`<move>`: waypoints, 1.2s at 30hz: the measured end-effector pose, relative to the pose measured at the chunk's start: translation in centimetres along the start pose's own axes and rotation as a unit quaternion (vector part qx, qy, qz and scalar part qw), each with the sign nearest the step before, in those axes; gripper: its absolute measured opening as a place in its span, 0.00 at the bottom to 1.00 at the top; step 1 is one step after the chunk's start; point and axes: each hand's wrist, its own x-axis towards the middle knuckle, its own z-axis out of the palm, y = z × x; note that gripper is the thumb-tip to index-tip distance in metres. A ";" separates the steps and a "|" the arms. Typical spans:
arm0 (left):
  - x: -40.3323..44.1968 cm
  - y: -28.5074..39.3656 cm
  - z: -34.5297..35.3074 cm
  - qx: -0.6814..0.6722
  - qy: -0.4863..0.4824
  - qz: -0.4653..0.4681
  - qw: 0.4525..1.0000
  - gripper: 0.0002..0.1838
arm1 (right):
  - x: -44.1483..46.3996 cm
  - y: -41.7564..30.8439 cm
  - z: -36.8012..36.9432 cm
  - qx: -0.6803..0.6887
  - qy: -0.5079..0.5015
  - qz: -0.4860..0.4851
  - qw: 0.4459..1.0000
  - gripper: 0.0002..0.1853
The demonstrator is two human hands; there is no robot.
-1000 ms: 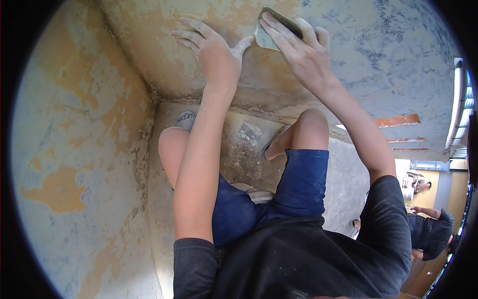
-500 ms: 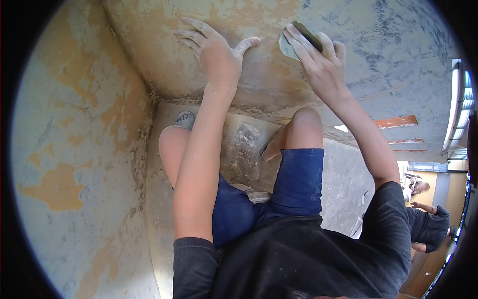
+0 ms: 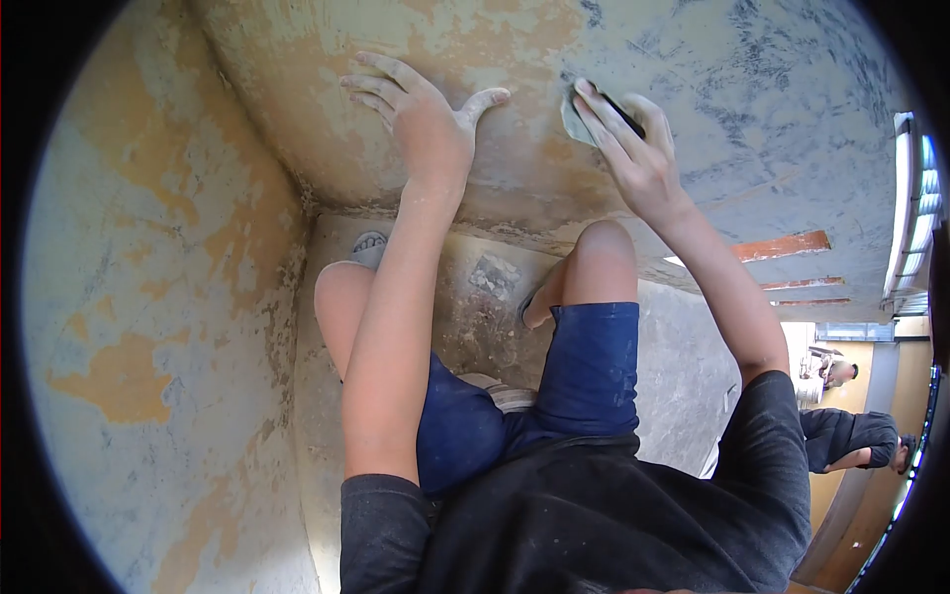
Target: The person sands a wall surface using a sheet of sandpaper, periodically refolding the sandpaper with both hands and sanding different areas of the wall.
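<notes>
My left hand (image 3: 427, 129) rests on the patchy wall (image 3: 515, 49) with fingers and thumb spread, holding nothing. To its right, my right hand (image 3: 641, 158) grips a piece of sandpaper (image 3: 577, 121) against the same wall. A pale corner of the sheet sticks out by the fingertips, and its dark edge shows between the fingers. Most of the sheet is hidden by the hand. Both hands are dusted white. Tan patches lie around the left hand, and grey-white coating with dark streaks spreads to the right of the sandpaper.
A second wall (image 3: 109, 257) meets this one in a corner at left. My bent knees (image 3: 606, 262) are close to the wall, above a dusty floor (image 3: 683, 366). Reddish slots (image 3: 782, 247) cut the wall at right. People, including one in dark clothes (image 3: 851, 441), are farther off at right.
My right hand and the sandpaper have shifted a little lower in view, and the sheet's dark side has turned edge-on. My left hand stays spread on the wall. The person at right leans over more.
</notes>
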 end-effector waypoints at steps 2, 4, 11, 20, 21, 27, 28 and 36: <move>-0.1 0.0 0.1 -0.004 -0.002 0.004 1.000 0.85 | -1.4 0.3 -0.1 0.065 0.001 0.001 0.998 0.28; -0.2 0.0 0.0 -0.007 -0.008 -0.013 1.000 0.85 | -1.7 0.7 0.3 0.060 0.003 -0.008 0.998 0.28; -0.2 0.2 -0.2 -0.002 -0.003 -0.003 1.000 0.85 | 0.1 0.2 0.1 -0.045 0.016 0.002 0.999 0.27; 0.0 0.4 -0.3 0.025 0.004 -0.007 1.000 0.85 | 0.3 0.9 1.0 0.004 0.051 -0.008 0.999 0.27; 0.1 0.4 -0.2 0.033 0.005 -0.005 0.999 0.86 | 0.6 1.0 0.9 0.005 0.051 -0.009 0.999 0.27; 0.0 0.3 -0.1 0.039 0.004 -0.005 0.999 0.86 | 2.8 1.3 -0.9 -0.002 0.057 -0.016 0.998 0.29; 0.0 0.2 -0.1 0.037 0.005 -0.002 0.999 0.86 | 2.8 1.4 -0.8 -0.018 0.060 -0.020 0.998 0.29; -0.1 0.4 -0.3 0.015 0.005 -0.012 1.000 0.86 | 2.5 1.4 -1.2 -0.137 0.026 0.000 0.990 0.30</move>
